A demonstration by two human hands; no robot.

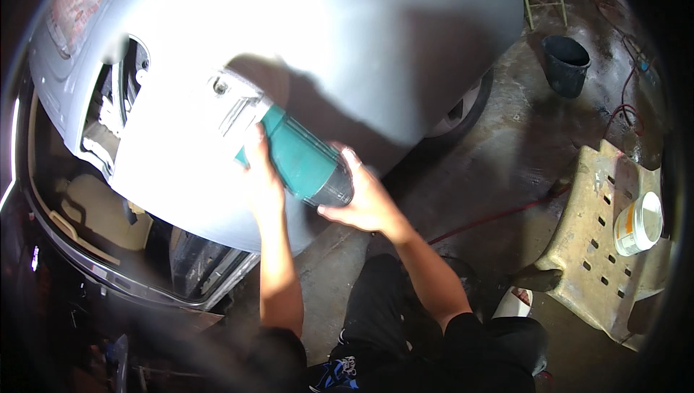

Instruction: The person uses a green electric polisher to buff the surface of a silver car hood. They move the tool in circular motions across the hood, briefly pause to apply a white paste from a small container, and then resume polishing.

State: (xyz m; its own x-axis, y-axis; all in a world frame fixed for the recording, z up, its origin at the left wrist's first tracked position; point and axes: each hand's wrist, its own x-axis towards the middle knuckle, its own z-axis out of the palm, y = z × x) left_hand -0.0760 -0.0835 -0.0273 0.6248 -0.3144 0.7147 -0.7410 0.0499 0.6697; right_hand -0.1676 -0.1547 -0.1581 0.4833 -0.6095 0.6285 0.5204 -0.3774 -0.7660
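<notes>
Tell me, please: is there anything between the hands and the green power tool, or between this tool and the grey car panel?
Nothing visible. The left hand and right hand already hold the green power tool. Its head is over the grey car panel, but glare hides whether they touch.

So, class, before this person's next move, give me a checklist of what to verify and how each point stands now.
1. Two-handed hold: ok; left hand toward the head of the teal power tool, right hand at its black rear end.
2. Gloves on: not ok; both hands are bare.
3. Tool head touching the grey car panel: cannot tell; glare washes it out.
4. White tub away from the tool: ok; it rests on the beige chair.
5. Floor free of lines: not ok; a red hose or cord crosses it.
</notes>
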